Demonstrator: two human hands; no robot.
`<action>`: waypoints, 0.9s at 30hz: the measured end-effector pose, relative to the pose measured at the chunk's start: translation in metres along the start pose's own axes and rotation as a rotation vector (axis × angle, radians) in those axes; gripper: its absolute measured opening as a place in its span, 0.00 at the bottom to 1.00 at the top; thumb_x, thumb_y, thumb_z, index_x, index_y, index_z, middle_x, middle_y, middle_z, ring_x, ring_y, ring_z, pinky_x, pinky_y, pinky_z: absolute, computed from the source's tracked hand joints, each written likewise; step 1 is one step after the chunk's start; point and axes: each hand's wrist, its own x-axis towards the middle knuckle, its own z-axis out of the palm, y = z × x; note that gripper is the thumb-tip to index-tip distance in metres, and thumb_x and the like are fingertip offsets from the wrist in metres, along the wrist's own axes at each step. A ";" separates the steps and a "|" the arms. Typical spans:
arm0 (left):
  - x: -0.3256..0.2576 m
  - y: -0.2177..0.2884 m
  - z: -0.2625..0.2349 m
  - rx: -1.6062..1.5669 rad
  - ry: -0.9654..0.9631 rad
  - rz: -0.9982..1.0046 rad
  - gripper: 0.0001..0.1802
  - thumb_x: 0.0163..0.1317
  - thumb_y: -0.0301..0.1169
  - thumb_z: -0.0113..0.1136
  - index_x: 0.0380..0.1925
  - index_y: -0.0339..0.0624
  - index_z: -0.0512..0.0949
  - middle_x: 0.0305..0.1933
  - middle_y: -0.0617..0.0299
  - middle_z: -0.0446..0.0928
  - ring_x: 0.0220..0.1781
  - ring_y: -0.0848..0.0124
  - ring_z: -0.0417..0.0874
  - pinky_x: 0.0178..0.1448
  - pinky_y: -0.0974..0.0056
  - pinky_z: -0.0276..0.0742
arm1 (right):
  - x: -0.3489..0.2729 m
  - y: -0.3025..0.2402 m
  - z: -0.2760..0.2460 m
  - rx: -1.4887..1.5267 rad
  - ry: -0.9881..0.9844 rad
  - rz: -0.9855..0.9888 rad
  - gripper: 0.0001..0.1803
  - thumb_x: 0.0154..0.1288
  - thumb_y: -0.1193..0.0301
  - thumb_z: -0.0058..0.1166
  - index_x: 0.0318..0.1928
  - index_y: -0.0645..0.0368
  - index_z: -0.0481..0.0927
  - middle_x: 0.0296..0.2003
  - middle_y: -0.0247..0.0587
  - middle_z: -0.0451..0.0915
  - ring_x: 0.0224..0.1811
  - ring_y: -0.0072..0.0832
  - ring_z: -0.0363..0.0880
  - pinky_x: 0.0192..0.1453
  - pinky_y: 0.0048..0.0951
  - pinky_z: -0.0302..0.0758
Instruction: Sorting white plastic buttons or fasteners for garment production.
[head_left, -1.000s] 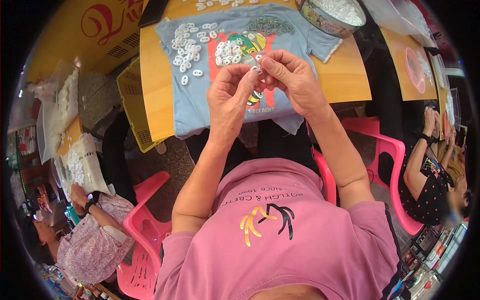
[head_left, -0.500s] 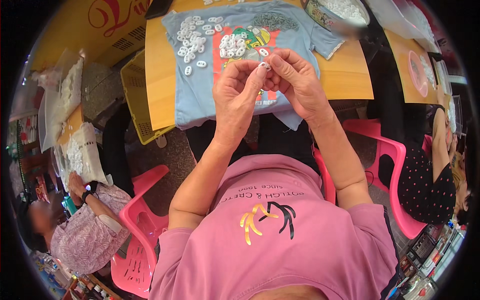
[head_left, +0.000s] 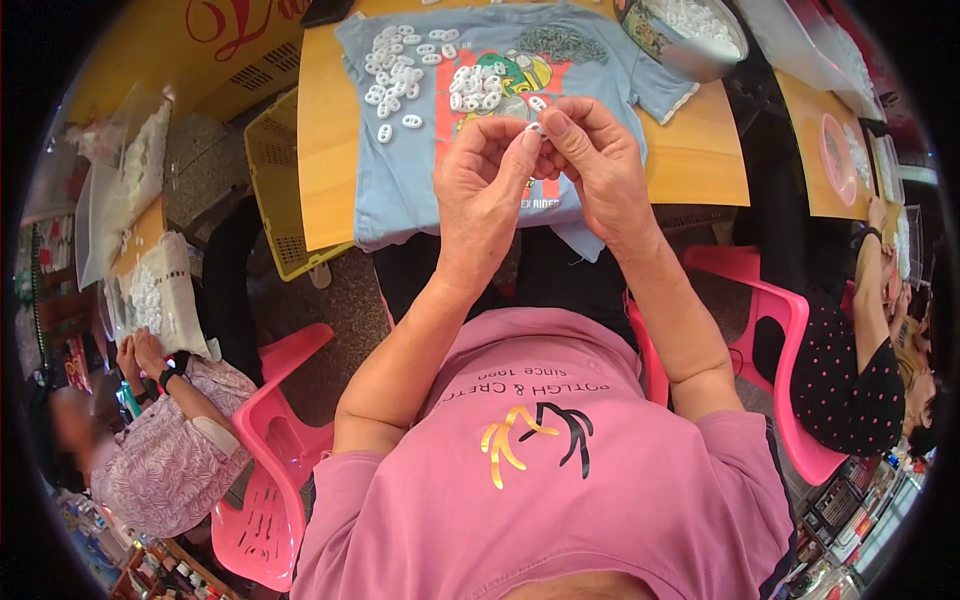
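Above the blue T-shirt (head_left: 400,190) spread over the table, my left hand (head_left: 478,190) and my right hand (head_left: 606,172) meet fingertip to fingertip. Between them they pinch a small white plastic piece (head_left: 536,129), oval with holes, mostly covered by the thumbs. A similar white piece (head_left: 538,103) lies on the shirt just beyond my fingers. Farther off, a cluster of these oval two-holed pieces (head_left: 478,87) rests on the shirt's print. More white pieces (head_left: 393,70) are scattered to the left. A heap of small grey-green metal-looking parts (head_left: 562,43) lies at the far side.
A round tin (head_left: 690,50) full of white pieces stands at the table's far right. A yellow crate (head_left: 275,190) is beside the table's left edge. People sit on either side on pink chairs (head_left: 285,430), near other heaps of white pieces (head_left: 145,300).
My hands stay together on the white piece, with slight finger movement. The view has shifted a little. At left, the other person's hands have moved closer to their heap.
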 end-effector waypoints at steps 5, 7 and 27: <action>-0.003 -0.005 0.000 -0.005 0.027 0.020 0.07 0.67 0.26 0.58 0.40 0.32 0.75 0.35 0.59 0.80 0.34 0.75 0.83 0.39 0.71 0.81 | -0.006 0.014 0.007 0.026 0.022 -0.130 0.08 0.70 0.69 0.56 0.44 0.60 0.78 0.35 0.31 0.80 0.32 0.17 0.75 0.35 0.20 0.73; -0.001 -0.007 -0.002 0.014 0.030 0.016 0.08 0.67 0.26 0.59 0.40 0.32 0.75 0.35 0.59 0.80 0.34 0.75 0.83 0.39 0.71 0.80 | -0.006 0.019 0.010 0.087 0.064 -0.129 0.07 0.70 0.70 0.56 0.43 0.60 0.78 0.36 0.32 0.80 0.32 0.17 0.75 0.34 0.20 0.73; -0.001 0.001 -0.025 0.032 -0.165 -0.167 0.09 0.66 0.28 0.61 0.40 0.33 0.77 0.33 0.62 0.81 0.34 0.77 0.81 0.40 0.72 0.77 | 0.011 -0.042 -0.021 -1.209 -0.471 -0.719 0.09 0.62 0.77 0.58 0.41 0.62 0.74 0.35 0.48 0.76 0.33 0.44 0.77 0.33 0.36 0.74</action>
